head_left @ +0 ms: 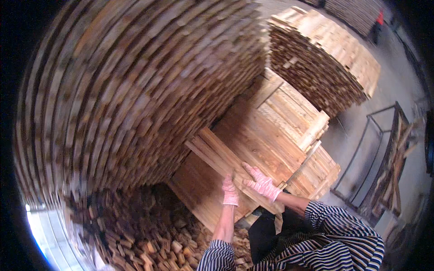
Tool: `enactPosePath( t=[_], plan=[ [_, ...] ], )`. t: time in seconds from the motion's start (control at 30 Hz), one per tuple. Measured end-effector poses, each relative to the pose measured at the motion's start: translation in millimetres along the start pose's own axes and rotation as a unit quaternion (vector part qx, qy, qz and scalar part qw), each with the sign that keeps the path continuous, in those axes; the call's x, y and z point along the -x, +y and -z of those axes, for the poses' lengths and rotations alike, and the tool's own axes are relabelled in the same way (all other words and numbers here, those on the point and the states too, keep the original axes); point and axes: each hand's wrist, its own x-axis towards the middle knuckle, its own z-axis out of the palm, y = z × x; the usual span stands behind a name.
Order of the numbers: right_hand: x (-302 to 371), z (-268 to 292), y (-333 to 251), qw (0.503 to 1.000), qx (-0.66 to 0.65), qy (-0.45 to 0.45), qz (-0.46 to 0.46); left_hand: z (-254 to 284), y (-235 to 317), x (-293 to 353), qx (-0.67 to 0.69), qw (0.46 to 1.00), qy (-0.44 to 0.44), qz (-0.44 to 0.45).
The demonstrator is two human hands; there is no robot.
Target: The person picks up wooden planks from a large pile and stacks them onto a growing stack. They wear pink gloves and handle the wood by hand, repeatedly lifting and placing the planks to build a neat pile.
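Note:
Several long wooden planks (214, 152) lie side by side, slanting from the far left toward my body, on top of a stack of flat boards (253, 151). My left hand (229, 192), in a pink-and-white glove, touches their left edge with its fingers stretched forward. My right hand (262, 183), gloved alike, rests on their right side near the close end, fingers and thumb spread. Neither hand is wrapped round a plank. The undersides of my fingers are hidden.
A tall wall of stacked planks (149, 90) rises at the left. Loose wood offcuts (167, 250) are heaped at the lower left. Another plank stack (316, 58) stands at the far right, and a dark metal frame (377, 149) with wood strips is at the right. A distant person (379, 22) is at the upper right.

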Motion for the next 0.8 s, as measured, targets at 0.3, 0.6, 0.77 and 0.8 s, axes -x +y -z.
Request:
enactPosePath(
  t=[0.3, 0.6, 0.77, 0.8],
  plan=[
    [-106, 212, 125, 0.943, 0.301, 0.118, -0.083, -89, -56, -81, 0.025, 0.981, -0.046, 0.189],
    [-107, 166, 131, 0.860, 0.466, 0.201, 0.058, -124, -43, -91, 0.043, 0.973, -0.064, 0.220],
    [-55, 135, 77, 0.984, 0.137, -0.013, -0.112, -182, -30, -72, 0.115, 0.966, -0.112, 0.201],
    [-59, 145, 78, 0.984, 0.151, -0.004, -0.091, -190, -32, -76, 0.119, 0.968, -0.110, 0.192]
  ],
)
